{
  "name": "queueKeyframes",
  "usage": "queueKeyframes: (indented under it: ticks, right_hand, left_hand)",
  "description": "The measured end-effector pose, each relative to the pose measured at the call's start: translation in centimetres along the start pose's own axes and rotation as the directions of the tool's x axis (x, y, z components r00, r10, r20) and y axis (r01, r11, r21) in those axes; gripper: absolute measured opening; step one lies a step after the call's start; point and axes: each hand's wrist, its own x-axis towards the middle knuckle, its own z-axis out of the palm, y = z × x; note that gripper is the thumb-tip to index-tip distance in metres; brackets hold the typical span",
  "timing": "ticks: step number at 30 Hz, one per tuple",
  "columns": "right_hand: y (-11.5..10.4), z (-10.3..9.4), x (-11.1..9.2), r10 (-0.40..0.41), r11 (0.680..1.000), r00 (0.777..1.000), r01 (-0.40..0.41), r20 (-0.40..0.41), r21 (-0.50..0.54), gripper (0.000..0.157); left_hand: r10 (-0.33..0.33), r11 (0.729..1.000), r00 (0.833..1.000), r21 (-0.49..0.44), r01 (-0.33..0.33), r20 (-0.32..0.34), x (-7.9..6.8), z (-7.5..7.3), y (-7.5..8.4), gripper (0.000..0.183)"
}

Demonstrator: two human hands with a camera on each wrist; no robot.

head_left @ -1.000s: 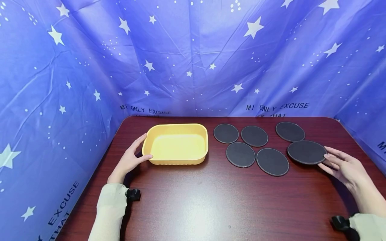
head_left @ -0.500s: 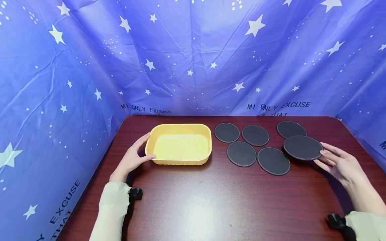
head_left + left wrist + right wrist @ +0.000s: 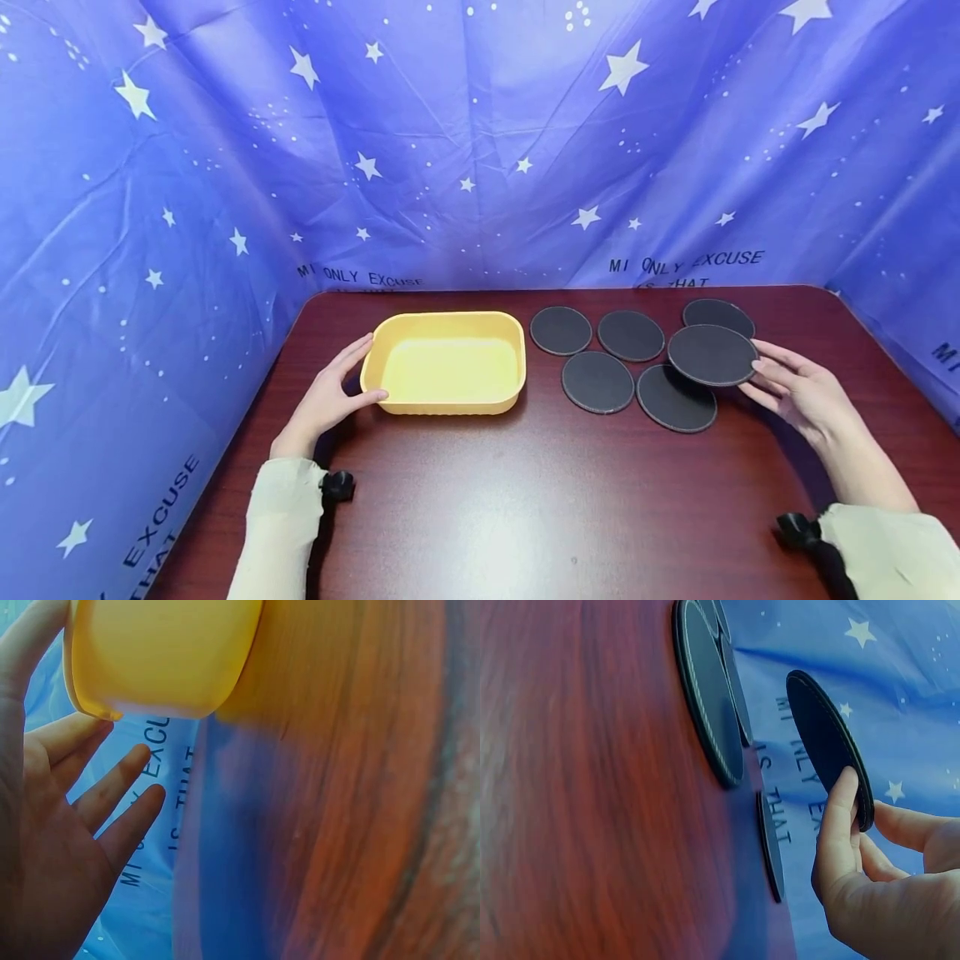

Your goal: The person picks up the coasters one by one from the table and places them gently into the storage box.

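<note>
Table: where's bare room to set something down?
Free: the near table, bounded by the sleeves, yellow tray and black discs; also inside the tray. Crowded: far right, five discs clustered, the right hand holding a sixth above.

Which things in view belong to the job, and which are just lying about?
Likely in the job:
yellow container, touched by the left hand
black disc, pinched by the right hand
five other black discs

Merely surroundings:
table
starry cloth
</note>
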Motion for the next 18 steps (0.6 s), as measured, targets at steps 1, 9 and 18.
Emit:
queueKeyframes:
  ticks: [1, 9, 18]
  right_hand:
    - [0.0, 0.3, 0.3, 0.003, 1.0, 1.0, -0.003, 0.0, -0.005, 0.047]
    - [0.7, 2.5, 2.0, 0.007, 1.0, 1.0, -0.007, -0.009, -0.023, 0.044]
    - [2.0, 4.1, 2.9, 0.015, 0.998, 1.0, -0.016, -0.006, -0.066, 0.042]
  left_hand:
    - [0.003, 1.0, 1.0, 0.001, -0.003, -0.001, 0.0, 0.0, 0.0, 0.093]
    - [0.013, 0.999, 1.0, 0.036, -0.013, -0.017, 0.1, -0.1, 0.2, 0.094]
    - [0.018, 0.999, 1.0, 0.031, -0.018, -0.011, 0.0, 0.1, 0.0, 0.094]
